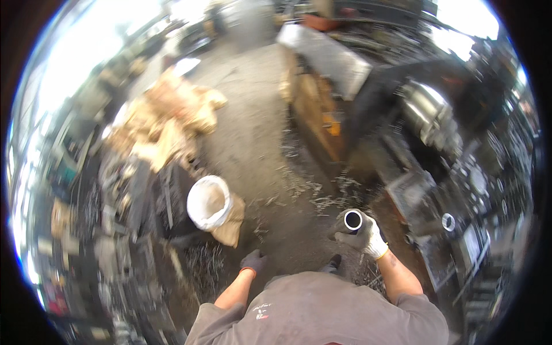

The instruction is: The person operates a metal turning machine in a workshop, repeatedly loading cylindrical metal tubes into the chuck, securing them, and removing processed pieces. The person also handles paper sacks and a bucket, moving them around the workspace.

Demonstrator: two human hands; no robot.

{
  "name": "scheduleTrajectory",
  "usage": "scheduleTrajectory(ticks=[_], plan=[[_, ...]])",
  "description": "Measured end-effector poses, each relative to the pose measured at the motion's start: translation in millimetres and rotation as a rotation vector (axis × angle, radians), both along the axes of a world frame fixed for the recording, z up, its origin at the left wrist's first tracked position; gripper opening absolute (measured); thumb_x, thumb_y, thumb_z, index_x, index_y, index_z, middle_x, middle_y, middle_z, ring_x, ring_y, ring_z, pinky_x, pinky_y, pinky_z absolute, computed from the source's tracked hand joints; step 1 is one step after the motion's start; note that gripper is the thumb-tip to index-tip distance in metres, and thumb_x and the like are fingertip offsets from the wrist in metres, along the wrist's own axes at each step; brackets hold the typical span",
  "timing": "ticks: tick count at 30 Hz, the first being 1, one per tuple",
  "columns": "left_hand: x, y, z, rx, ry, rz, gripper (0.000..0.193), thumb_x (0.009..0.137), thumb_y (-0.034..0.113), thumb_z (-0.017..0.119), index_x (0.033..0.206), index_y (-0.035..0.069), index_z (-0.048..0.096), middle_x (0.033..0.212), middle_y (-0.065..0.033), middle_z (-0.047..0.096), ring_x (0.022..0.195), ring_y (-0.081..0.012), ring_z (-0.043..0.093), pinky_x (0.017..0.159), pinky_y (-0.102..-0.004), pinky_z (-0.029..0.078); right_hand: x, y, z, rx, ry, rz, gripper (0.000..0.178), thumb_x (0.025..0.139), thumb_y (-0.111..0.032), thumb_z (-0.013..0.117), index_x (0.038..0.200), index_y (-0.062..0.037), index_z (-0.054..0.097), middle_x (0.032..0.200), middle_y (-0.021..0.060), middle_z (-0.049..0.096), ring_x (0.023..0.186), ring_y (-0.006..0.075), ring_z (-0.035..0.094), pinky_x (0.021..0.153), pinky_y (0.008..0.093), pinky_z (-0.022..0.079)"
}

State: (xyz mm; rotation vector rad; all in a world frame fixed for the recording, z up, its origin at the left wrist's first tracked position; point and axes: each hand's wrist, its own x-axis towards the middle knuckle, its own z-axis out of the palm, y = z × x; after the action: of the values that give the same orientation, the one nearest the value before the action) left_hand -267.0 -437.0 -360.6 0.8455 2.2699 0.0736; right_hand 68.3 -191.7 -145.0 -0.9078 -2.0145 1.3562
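My right hand, in a grey glove with a white cuff, is closed around a short metal tube. The tube's bright round end faces up, and its bore looks dark. Most of its side is hidden by the fingers. Lower left of it, my left hand hangs near my body in a dark glove with an orange cuff. Motion blur hides how its fingers lie, and nothing can be made out in it. A white bucket is the nearest thing beyond the left hand.
To the right stands a lathe-like machine with a shiny cylindrical chuck. A pale ring-shaped part lies on it. Metal shavings litter the floor. Tan sacks are heaped at the far left, behind dark clutter.
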Motion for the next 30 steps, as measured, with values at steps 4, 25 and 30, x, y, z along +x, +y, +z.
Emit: scheduleTrajectory(ticks=[4, 25, 30], plan=[[-55.9, -216.0, -70.4, 0.050, 0.047, 0.594, 0.049, 0.081, 0.042, 0.072, 0.115, 0.007, 0.079, 0.118, -0.0221, 0.076, 0.115, -0.0384, 0.072, 0.099, -0.0469, 0.056, -115.6, -43.9, -17.7, 0.048, -0.186, 0.293, 0.052, 0.075, -0.027, 0.092, 0.117, -0.0055, 0.071, 0.099, 0.0099, 0.077, 0.088, 0.0210, 0.073, 0.083, 0.0367, 0.059], [297.9, -361.9, -116.8, 0.353, -0.284, 2.643, 0.061, 0.105, 0.054, 0.050, 0.140, 0.006, 0.066, 0.143, -0.0268, 0.063, 0.128, -0.0446, 0.062, 0.107, -0.0516, 0.050, -580.4, -429.0, 19.3, 0.326, 0.134, 1.765, 0.042, 0.080, -0.029, 0.085, 0.114, -0.0085, 0.071, 0.099, 0.0178, 0.077, 0.094, 0.0363, 0.077, 0.080, 0.0447, 0.062], [234.1, -370.3, -44.3, 0.204, 0.481, 3.410, 0.067, 0.107, 0.056, 0.047, 0.143, 0.002, 0.062, 0.148, -0.0299, 0.058, 0.134, -0.0457, 0.058, 0.110, -0.0520, 0.048, -632.4, -468.2, 6.4, 0.340, 0.244, 1.874, 0.047, 0.081, -0.033, 0.088, 0.116, -0.0090, 0.069, 0.100, 0.0171, 0.077, 0.094, 0.0379, 0.076, 0.080, 0.0449, 0.062]])
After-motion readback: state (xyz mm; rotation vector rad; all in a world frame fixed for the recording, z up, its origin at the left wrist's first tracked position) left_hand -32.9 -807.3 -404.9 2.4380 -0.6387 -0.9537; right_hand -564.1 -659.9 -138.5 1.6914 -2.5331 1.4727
